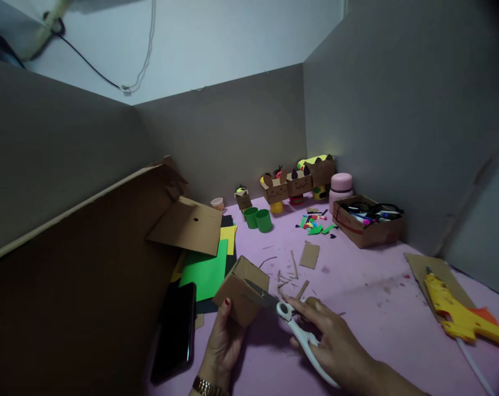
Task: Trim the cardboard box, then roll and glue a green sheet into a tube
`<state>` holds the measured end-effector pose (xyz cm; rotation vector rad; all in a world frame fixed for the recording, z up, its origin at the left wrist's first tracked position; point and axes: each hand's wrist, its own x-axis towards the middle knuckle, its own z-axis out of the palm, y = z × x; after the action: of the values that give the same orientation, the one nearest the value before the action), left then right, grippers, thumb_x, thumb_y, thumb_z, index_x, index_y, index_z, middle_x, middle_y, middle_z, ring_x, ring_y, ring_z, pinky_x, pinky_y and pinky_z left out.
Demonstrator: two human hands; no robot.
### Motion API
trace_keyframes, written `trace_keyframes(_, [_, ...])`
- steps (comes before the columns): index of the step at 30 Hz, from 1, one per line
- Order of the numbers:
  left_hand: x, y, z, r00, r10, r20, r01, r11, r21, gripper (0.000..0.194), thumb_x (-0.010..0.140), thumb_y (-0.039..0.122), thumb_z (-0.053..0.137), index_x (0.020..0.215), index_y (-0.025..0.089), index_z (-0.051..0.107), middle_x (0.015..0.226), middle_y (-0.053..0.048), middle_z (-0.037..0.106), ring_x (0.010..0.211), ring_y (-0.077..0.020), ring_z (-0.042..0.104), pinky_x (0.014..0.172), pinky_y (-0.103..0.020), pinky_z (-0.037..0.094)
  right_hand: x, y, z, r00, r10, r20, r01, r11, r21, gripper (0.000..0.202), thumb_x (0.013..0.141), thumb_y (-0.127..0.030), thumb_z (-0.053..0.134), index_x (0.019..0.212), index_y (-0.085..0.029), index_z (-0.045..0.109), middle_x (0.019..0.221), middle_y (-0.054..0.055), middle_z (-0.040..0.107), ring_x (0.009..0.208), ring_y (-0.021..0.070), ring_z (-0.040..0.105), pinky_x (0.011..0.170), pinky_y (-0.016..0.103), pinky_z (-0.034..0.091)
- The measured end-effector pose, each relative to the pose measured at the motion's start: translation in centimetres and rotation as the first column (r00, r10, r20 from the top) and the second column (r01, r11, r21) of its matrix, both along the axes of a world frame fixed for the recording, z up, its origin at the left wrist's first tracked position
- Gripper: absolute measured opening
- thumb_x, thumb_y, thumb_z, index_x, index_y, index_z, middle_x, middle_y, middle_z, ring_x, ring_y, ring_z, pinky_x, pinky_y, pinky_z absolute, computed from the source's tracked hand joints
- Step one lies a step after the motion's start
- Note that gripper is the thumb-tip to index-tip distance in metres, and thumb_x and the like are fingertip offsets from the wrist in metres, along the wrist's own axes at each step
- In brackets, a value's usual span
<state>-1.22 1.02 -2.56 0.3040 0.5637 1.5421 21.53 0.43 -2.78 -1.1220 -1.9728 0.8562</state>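
Observation:
A small cardboard box (237, 305) is gripped from below by my left hand (224, 338), its thumb pressed on the near side. My right hand (327, 330) is closed round the white handles of a pair of scissors (305, 344). The dark blades reach left to the box and lie against its face near the upper edge; whether they cut into it I cannot tell. Thin cardboard strips (294, 265) and a small cardboard rectangle (309, 256) lie on the pink table (356, 291) beyond my hands.
A phone (175, 330), green sheet (210, 269) and large cardboard piece (109, 264) are at left. Behind stand green rings (263, 220), cardboard figures (276, 190) and a pink flask (340, 190). At right sit a pen box (367, 234) and a yellow glue gun (451, 308).

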Motion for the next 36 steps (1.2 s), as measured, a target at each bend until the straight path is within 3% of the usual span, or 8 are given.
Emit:
trace_keyframes(7, [0.8,0.0,0.0,0.995,-0.033,-0.097,0.030,0.999,-0.035,0.044,0.082,0.016,0.065,0.125,0.018,0.058,0.101,-0.008,0.077,0.091,-0.0199,0.070,0.099,-0.033,0.045,0.2,0.0,0.0,0.999,-0.013,-0.048,0.015,0.999,0.031,0.054,0.076,-0.024,0.064,0.130,-0.026,0.056,0.088,0.006,0.064,0.080,0.0223,0.060,0.073,0.035,0.049])
trace_keyframes(12, [1.0,-0.1,0.1,0.994,-0.038,-0.106,0.033,0.998,-0.044,0.054,0.082,0.016,0.065,0.134,0.022,0.050,0.098,-0.005,0.078,0.087,-0.0181,0.072,0.099,-0.032,0.045,0.3,0.1,-0.3,0.997,-0.003,-0.076,0.005,1.000,0.026,0.048,0.079,-0.028,0.062,0.126,-0.022,0.060,0.085,0.007,0.066,0.073,0.0211,0.062,0.069,0.033,0.049])
trace_keyframes(26, [1.3,-0.3,0.3,0.989,-0.041,-0.139,0.032,0.997,-0.067,0.046,0.062,0.026,0.083,0.105,0.018,0.070,0.092,-0.006,0.079,0.088,-0.0222,0.072,0.098,-0.034,0.047,0.3,0.1,-0.6,0.999,-0.005,-0.045,0.008,0.997,0.079,0.049,0.079,-0.028,0.063,0.128,-0.022,0.059,0.084,0.008,0.069,0.072,0.0214,0.064,0.069,0.032,0.050])
trace_keyframes(36, [1.0,-0.3,-0.8,0.987,-0.124,-0.104,0.120,0.992,-0.041,0.047,0.072,0.024,0.076,0.118,0.022,0.065,0.099,-0.006,0.077,0.097,-0.0236,0.069,0.103,-0.037,0.042,0.3,0.1,-0.2,0.992,0.034,-0.118,-0.027,0.998,0.061,0.049,0.079,-0.026,0.062,0.128,-0.023,0.058,0.091,0.008,0.070,0.077,0.0209,0.065,0.072,0.032,0.051])
